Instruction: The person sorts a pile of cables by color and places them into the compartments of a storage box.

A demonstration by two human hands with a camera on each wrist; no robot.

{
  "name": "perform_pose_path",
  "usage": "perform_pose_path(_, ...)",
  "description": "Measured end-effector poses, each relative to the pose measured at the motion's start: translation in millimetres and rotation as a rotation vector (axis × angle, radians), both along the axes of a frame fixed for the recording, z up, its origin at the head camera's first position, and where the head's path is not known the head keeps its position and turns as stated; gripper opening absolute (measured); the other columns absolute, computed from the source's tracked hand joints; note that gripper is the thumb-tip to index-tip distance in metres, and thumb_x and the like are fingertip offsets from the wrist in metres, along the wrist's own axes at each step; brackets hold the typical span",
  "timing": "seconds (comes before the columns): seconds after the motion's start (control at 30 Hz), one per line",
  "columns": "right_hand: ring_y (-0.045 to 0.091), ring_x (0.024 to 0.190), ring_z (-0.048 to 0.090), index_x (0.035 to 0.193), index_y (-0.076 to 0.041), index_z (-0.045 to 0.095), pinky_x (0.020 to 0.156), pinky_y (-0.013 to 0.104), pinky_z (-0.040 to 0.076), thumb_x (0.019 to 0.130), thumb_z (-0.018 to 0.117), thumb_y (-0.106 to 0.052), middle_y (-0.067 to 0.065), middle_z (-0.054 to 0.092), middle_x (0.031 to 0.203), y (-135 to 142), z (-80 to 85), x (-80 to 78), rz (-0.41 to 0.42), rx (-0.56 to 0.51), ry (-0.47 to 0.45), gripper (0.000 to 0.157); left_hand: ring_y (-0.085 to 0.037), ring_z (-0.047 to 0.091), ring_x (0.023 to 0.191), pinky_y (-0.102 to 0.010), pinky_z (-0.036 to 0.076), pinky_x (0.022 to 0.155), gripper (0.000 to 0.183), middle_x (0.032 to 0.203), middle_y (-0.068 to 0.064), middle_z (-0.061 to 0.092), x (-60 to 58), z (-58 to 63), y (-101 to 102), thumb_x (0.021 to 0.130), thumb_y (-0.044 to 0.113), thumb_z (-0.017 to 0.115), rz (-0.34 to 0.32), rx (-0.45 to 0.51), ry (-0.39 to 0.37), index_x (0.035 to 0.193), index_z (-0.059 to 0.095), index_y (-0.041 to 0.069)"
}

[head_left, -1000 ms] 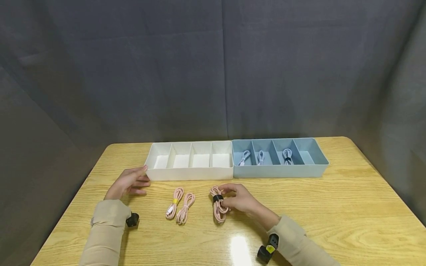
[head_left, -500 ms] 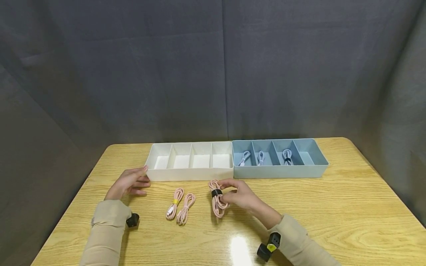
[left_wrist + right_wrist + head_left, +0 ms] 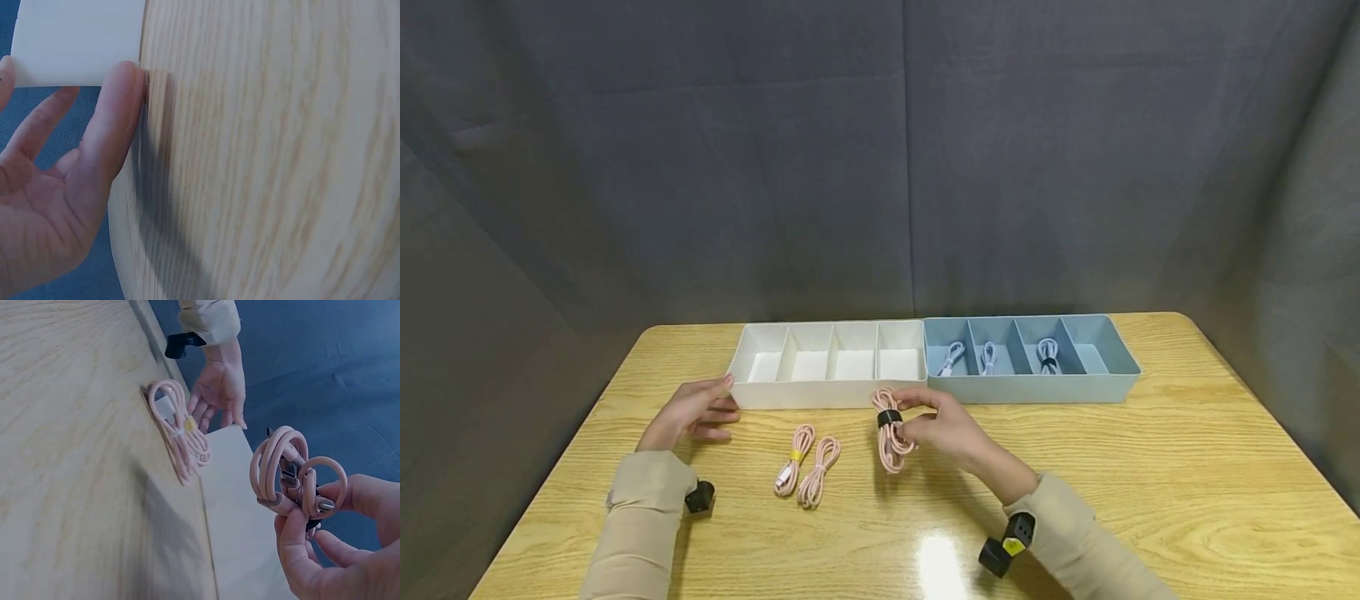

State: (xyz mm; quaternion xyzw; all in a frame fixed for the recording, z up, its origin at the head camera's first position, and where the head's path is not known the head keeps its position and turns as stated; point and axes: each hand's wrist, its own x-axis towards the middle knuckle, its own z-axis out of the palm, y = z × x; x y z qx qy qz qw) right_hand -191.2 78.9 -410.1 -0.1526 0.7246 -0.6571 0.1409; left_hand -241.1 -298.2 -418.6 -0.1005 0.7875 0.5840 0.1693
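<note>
My right hand (image 3: 946, 427) pinches a coiled pink charging cable (image 3: 891, 433) bound with a black strap, held up off the table in front of the white divided box (image 3: 827, 394). In the right wrist view, metal plugs show among the loops of this cable (image 3: 278, 465). My left hand (image 3: 688, 410) touches the left end of the white box, its fingers extended at the corner. Two more coiled pink cables lie side by side between the hands: one with a yellow tie (image 3: 794, 460), the other with a pale tie (image 3: 819, 472).
A blue divided box (image 3: 1030, 388) stands against the right end of the white one. Three of its compartments each hold a pale blue coiled cable, such as the black-strapped cable (image 3: 1048, 354). A dark curtain (image 3: 880, 167) hangs behind the wooden table (image 3: 1210, 467).
My right hand has lifted the black-strapped pink cable off the table and carried it toward the white box. My left hand has stayed at the box's end.
</note>
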Motion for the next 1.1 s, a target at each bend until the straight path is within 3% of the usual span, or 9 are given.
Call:
perform_pose_path(0.4,0.013,0.074,0.055,0.119,0.006,0.053,0.065,0.025,0.047,0.072,0.055,0.006,0.019,0.051,0.110,-2.2,18.4,-9.1,-0.142,-0.038,-0.007,0.047,-0.019,0.064,0.084,-0.039,0.056,0.071,0.077,0.105,-0.016,0.059,-1.3,-1.5,-0.9,0.090,0.048,0.050,-0.002,0.003,0.002,0.139,0.026,-0.007)
perform_pose_path(0.53,0.014,0.078,0.055,0.119,0.006,0.053,0.065,0.024,0.047,0.076,0.057,0.006,0.020,0.050,0.111,-1.7,22.8,-15.2,-0.157,-0.051,-0.009,0.044,-0.018,0.064,0.083,-0.039,0.056,0.071,0.077,0.103,-0.015,0.059,-1.7,-1.9,-1.5,0.090,0.048,0.049,-0.001,0.004,-0.001,0.138,0.026,-0.008)
perform_pose_path(0.77,0.014,0.079,0.053,0.119,0.004,0.054,0.066,0.022,0.049,0.079,0.059,0.007,0.017,0.050,0.111,0.2,31.3,-29.7,-0.258,-0.078,-0.036,0.041,-0.017,0.064,0.081,-0.039,0.056,0.070,0.075,0.095,-0.009,0.062,-3.5,-1.5,-0.9,0.091,0.046,0.050,0.016,0.030,-0.016,0.140,0.024,-0.005)
perform_pose_path(1.1,0.011,0.074,0.054,0.125,0.003,0.050,0.066,0.022,0.050,0.083,0.058,0.005,0.017,0.048,0.111,1.7,35.1,-47.1,-0.306,-0.081,-0.057,0.043,-0.017,0.064,0.082,-0.039,0.056,0.071,0.076,0.099,-0.011,0.060,-2.0,-0.1,-1.3,0.090,0.047,0.050,0.008,0.029,-0.016,0.141,0.024,-0.004)
